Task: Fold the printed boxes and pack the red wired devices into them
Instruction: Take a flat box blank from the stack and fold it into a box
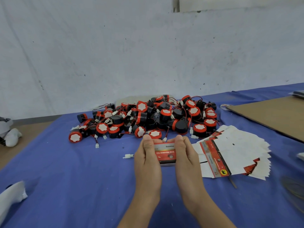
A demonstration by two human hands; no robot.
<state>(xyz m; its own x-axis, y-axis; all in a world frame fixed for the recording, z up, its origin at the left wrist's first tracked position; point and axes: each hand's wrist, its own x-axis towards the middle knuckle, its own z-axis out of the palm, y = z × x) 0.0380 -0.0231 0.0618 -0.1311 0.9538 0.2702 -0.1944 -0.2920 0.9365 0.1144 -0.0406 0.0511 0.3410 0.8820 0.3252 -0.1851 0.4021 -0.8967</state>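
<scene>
Both hands, left hand (146, 159) and right hand (185, 155), grip one box (165, 153) between them; devices (148, 117) heaped just beyond, flat boxes (233, 153) right.

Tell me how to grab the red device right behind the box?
Probably from above: pinch the device by its round red rim, on opposite sides. It sits white face up at the near edge of the pile, just beyond the box, so its top is free. Leave the thin wire beside it alone.
</scene>
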